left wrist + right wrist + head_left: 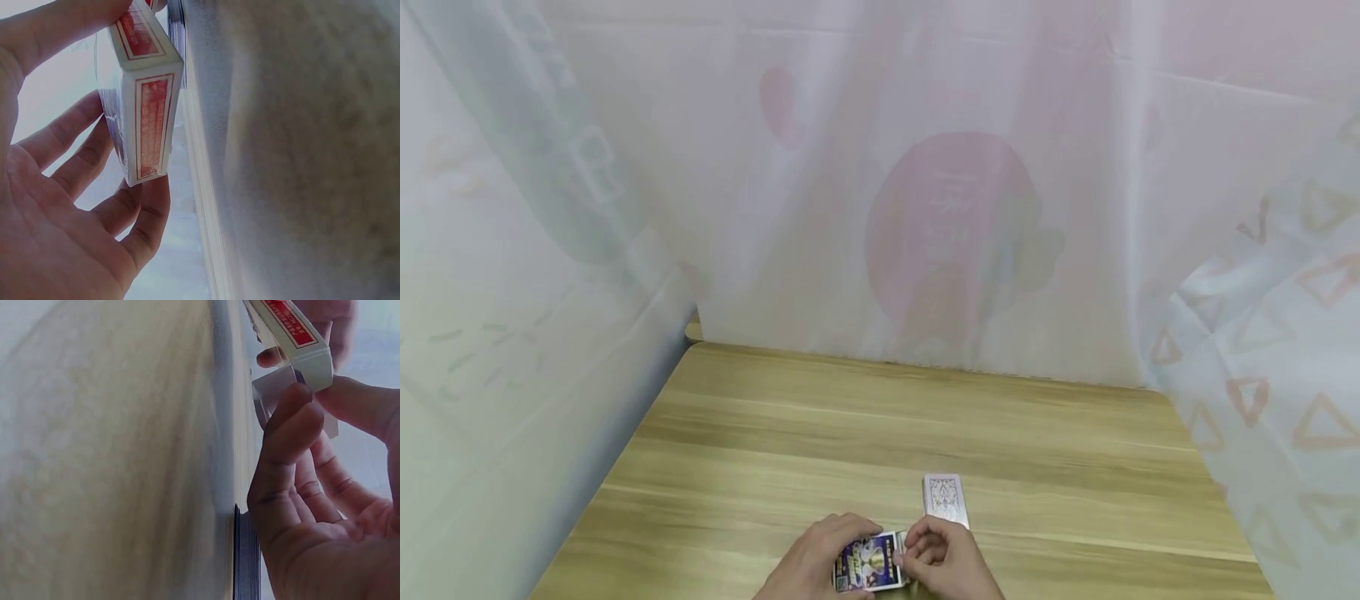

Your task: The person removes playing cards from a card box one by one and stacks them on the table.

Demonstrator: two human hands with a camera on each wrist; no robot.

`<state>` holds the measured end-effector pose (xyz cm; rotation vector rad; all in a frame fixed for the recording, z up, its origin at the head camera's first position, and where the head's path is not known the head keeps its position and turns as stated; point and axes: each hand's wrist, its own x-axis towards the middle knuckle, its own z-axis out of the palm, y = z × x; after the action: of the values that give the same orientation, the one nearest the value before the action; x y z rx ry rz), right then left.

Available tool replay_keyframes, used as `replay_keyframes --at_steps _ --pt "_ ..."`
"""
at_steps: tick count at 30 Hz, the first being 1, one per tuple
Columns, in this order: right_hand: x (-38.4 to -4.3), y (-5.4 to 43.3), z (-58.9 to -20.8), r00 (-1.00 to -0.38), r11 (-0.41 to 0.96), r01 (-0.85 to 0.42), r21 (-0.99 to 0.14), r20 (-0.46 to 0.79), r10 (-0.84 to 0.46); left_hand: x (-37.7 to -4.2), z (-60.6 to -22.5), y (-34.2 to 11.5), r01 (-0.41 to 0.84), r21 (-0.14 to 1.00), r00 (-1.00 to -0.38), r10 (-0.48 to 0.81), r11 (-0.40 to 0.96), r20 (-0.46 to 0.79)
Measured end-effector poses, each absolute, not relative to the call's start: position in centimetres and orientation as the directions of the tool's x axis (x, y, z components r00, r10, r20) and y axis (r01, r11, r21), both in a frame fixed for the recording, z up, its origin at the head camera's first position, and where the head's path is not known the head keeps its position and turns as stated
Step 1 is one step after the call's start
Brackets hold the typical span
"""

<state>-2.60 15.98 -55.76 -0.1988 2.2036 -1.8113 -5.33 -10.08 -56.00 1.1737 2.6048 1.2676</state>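
My left hand [816,557] grips a playing-card box [867,563] near the front of the table, thumb on one side and fingers on the other. Its printed face, dark blue with a gold trophy, points up. The left wrist view gives the box's white end with a red panel [154,125]. With thumb and forefinger, my right hand [951,560] pinches the box's opposite end, where a white flap [275,387] stands out in the right wrist view. Just beyond the right hand lies a deck of cards [944,493], patterned back up, its near end partly covered by that hand.
The wood-grain table [760,450] reaches back to a pale printed curtain [820,250]. More sheeting hangs along the left side [497,400] and the right side [1270,350]. Dark stacked edges of the deck [247,559] show low in the right wrist view.
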Motion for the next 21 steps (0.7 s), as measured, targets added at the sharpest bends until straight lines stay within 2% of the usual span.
replay_keyframes --at_steps 12,21 --pt "-2.8 16.3 -55.4 -0.942 0.214 0.059 -0.975 -0.125 -0.312 -5.1 -55.8 -10.1 0.617 0.65 -0.734 0.621 0.443 0.273" --pt "-3.1 17.3 -54.7 -0.944 0.22 0.096 -0.971 -0.158 -0.289 -4.9 -55.4 -10.3 0.548 0.681 -0.773 0.606 0.487 0.188"
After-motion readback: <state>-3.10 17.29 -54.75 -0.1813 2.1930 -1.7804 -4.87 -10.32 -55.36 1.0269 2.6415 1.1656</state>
